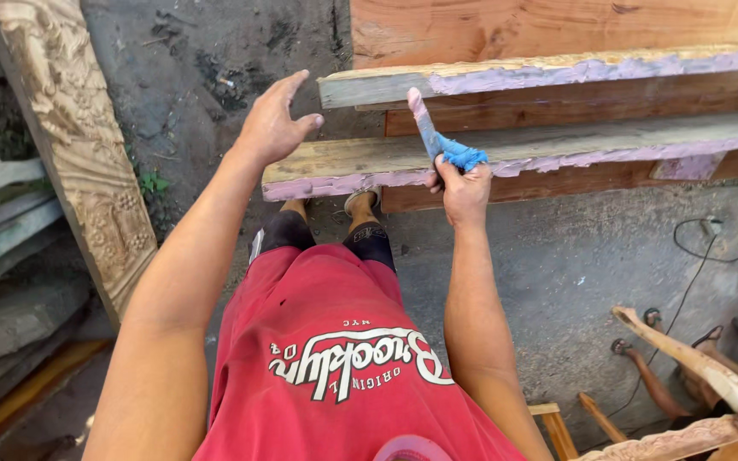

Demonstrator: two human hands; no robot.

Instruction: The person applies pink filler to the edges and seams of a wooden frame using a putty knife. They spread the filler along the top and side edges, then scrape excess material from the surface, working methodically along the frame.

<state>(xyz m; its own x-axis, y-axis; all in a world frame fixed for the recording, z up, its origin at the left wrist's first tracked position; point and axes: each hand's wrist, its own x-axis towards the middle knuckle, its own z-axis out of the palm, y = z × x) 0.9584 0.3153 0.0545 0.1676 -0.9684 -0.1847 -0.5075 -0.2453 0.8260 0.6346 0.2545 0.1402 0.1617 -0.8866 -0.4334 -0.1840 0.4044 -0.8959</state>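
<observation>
My right hand (465, 193) grips a flat spreading tool (424, 128) by its blue-wrapped handle; the blade is smeared with pink filler and points up against the lower wooden plank (557, 149). My left hand (273, 124) is raised with its fingers spread, holding nothing, just left of the end of that plank. A second plank (506, 75) lies above it. Both planks have pink filler along their front edges.
A carved wooden panel (79, 145) leans at the left. Grey boards (2, 248) are stacked at the far left. Another person's legs (668, 376) and a carved wooden piece (702, 367) are at the lower right. A cable (702, 256) runs over the concrete floor.
</observation>
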